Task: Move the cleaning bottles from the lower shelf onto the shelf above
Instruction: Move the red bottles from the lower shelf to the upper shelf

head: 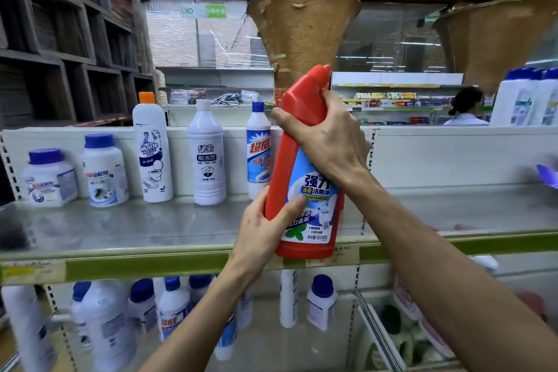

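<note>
The left hand's [265, 229] fingers [294, 205] wrap the lower body of the red bottle [287, 157], thumb pressed on its label, and the right hand's [326, 142] fingers [332, 100] clasp it just under the neck. The bottle is in the centre of the frame, leaning slightly with its cap towards the right. Its base sits level with the front edge strip [151, 266] of the upper shelf [120, 226]; whether it touches cannot be told. To the right of it the metal shelf runs bare to the white back panel [453, 154]. To the left a row stands along the back: two blue-lidded jars [104, 170], an orange-capped bottle [152, 148], a white bottle [206, 154] and a blue-capped bottle [258, 148] just behind the red one. At the bottom of the frame, more white bottles [172, 305] crowd the lower shelf. The red bottle has an angled red spout and a blue-and-white label with large printed characters.
</note>
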A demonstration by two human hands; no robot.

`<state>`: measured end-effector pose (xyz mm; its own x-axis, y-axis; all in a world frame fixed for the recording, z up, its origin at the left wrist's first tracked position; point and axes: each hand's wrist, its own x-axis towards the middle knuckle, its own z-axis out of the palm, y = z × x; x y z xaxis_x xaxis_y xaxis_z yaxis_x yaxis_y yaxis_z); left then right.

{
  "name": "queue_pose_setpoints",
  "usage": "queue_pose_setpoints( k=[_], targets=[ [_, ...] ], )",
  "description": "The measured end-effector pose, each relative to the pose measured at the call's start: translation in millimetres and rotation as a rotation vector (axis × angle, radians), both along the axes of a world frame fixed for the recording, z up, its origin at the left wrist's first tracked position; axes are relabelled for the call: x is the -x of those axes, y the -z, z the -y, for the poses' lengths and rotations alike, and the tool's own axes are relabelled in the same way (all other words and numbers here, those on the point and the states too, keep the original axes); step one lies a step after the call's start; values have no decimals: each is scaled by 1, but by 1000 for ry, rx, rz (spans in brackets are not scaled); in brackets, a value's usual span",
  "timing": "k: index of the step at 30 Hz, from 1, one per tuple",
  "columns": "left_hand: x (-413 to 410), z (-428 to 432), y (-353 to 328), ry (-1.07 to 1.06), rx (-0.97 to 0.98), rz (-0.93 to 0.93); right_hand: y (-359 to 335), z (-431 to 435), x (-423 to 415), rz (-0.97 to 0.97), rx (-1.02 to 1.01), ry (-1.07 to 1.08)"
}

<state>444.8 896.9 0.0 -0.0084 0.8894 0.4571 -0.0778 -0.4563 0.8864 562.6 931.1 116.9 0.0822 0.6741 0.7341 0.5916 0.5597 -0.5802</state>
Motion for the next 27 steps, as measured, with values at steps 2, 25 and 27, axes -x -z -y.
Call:
queue_pose_setpoints(
  k=[2,25,27],
  targets=[
    [-4,-4,-4,24,13,83,-6,-4,-8,-167,6,-210],
    [-36,-85,-13,101,148,-83,64,-73,-93,-618,339,-743],
    [-35,-89,-10,102,162,-71,68,-77,-92,-615,342,-753]
  ],
)
